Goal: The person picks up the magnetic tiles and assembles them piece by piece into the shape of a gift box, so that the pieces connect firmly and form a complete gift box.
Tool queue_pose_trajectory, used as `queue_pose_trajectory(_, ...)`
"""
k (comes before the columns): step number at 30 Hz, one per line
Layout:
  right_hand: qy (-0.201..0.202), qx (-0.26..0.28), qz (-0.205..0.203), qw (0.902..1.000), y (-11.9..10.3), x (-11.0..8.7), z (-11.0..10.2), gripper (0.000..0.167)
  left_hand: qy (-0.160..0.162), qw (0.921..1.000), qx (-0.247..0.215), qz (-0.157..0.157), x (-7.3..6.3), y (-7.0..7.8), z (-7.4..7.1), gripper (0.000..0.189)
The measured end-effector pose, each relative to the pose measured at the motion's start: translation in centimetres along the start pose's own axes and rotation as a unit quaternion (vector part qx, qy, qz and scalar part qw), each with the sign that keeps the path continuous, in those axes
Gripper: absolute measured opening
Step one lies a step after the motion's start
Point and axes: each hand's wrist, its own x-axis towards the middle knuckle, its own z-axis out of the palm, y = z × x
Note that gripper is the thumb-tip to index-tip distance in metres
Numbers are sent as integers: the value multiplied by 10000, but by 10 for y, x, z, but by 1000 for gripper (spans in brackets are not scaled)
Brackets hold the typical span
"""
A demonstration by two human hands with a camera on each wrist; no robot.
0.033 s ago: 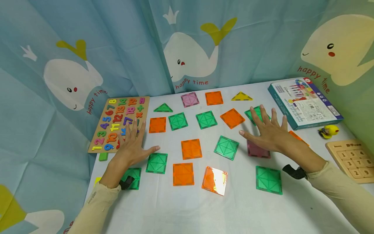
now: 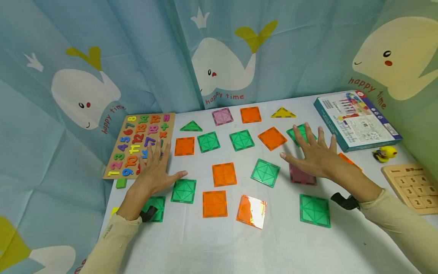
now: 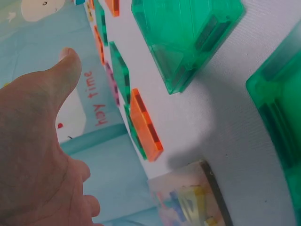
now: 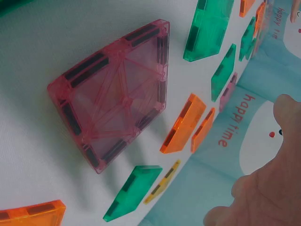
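Fingers spread, my left hand [image 2: 153, 175] hovers over the lower right of a number puzzle board [image 2: 118, 152], holding nothing. Its thumb lies above a green square magnetic tile [image 2: 183, 191]; another green tile [image 2: 159, 213] is partly under the wrist. My right hand [image 2: 316, 158], also spread and holding nothing, is above a dark pink square tile [image 2: 303, 179], which the right wrist view shows whole [image 4: 117, 96]. Beyond its fingers a green tile [image 2: 295, 133] is partly covered. In the left wrist view the thumb [image 3: 66, 77] is raised off the table.
Several orange tiles [image 2: 224, 174] and green tiles [image 2: 265, 172] lie flat and apart on the white table. A yellow triangle [image 2: 283, 112] and a green triangle [image 2: 191, 126] lie farther back. On the right are a box [image 2: 359, 121], a small yellow figure [image 2: 386, 153] and a wooden number board [image 2: 410, 186].
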Motion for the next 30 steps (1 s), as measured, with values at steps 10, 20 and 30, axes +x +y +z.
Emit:
queue_pose_trajectory(10, 28, 16, -25, 10000, 2, -3, 1, 109, 17, 9999, -111, 49, 0, 0, 3, 119)
queue_pose_trajectory(20, 311, 726, -288, 9965, 2, -6, -10, 110, 195, 9987, -390, 263, 0, 3, -4, 113)
queue_pose_trajectory(30, 832, 821, -881, 9892, -28, -24, 19, 85, 235, 9909, -683, 1137, 0, 36, 7, 95)
